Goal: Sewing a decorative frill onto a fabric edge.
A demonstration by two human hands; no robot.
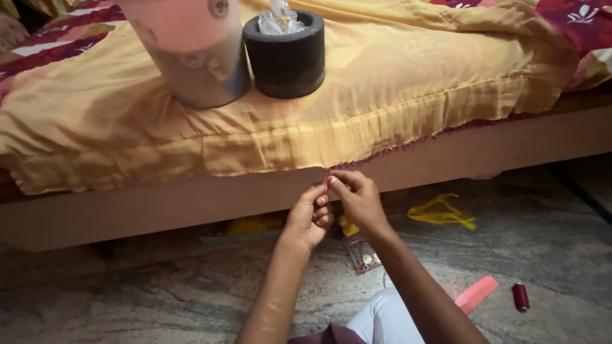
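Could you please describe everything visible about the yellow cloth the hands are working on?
The yellow cloth looks thin and slightly shiny, spread in soft folds over a low wooden platform. Its hanging hem carries a dark red beaded edging on the right part. The left hand and right hand pinch that hem. A grey container and black round holder rest on it.

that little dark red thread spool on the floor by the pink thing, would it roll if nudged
Probably. The thread spool looks cylindrical and lies on its side on the smooth stone floor, so a sideways nudge would likely roll it. It seems small and light, easy to pinch. Nothing touches it; the pink object lies apart.
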